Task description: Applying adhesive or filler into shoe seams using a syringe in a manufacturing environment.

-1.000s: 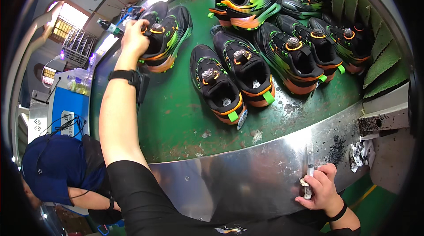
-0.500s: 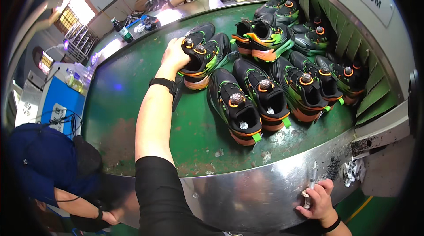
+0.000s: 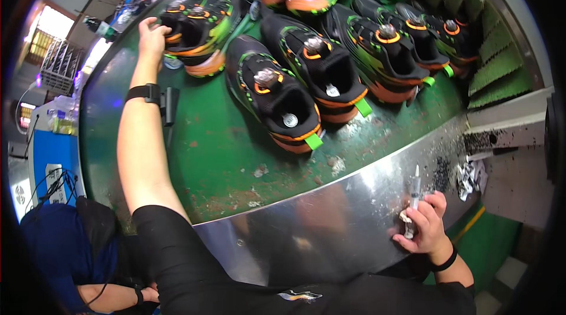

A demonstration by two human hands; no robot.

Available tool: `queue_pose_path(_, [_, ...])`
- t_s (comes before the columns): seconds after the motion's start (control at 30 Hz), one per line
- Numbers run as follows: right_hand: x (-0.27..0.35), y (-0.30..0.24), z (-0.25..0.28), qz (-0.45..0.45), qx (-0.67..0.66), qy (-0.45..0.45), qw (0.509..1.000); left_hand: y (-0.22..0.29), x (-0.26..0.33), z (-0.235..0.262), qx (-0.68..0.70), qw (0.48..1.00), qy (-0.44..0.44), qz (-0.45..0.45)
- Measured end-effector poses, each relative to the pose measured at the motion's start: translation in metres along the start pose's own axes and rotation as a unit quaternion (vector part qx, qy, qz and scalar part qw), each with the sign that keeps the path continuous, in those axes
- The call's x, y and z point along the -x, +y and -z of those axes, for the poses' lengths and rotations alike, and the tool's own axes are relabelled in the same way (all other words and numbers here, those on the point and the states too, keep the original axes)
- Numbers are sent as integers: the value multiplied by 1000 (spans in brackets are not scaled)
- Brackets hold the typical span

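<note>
At the far left of the shoes, my left hand [image 3: 153, 42] has its fingers curled at the left edge of a black sneaker [image 3: 206, 43] with green and orange trim. A second sneaker lies close against it; the fingertips are partly hidden. Near the bench's front edge, my right hand [image 3: 425, 226] is closed round a clear syringe [image 3: 415, 192], its tip pointing up and away from me. Part of the syringe's lower end shows between thumb and fingers. Closest to me among the shoes stands another sneaker [image 3: 259, 73], heel toward me, with a green pull tab.
Several matching sneakers [image 3: 377, 49] stand on the green work surface [image 3: 206, 156], by a green strip curtain [image 3: 498, 67]. A steel edge [image 3: 283, 250] runs in front. Crumpled foil-like material [image 3: 471, 178] lies at right. A person in dark blue [image 3: 53, 250] is at lower left.
My view has shifted, so the shoes appear larger and higher. My left hand and the sneaker beside it sit farther left of the near shoes. The right hand still holds the syringe.
</note>
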State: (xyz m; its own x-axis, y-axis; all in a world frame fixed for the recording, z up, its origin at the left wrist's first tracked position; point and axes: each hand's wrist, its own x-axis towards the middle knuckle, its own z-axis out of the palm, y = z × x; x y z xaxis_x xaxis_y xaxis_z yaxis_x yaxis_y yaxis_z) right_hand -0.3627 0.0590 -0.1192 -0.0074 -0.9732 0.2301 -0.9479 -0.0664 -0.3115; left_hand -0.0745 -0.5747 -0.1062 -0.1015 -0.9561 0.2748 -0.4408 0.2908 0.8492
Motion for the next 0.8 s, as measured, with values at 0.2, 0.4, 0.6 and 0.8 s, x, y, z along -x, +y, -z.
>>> queue_pose_path(0.2, [7,-4,5,3,-2,6,1000,-20,-4,4,-370,907,-68,-189])
queue_pose_path(0.4, [7,-1,-3,-2,-8,-9,1000,-1,21,-3,-320,928,-162,-99])
queue_pose_path(0.6, [2,-3,3,18,-12,18,1000,18,29,29,-133,980,-79,-121])
queue_pose_path(0.8, [6,0,0,6,-37,27,999,43,132,57,-84,975,-50,-199])
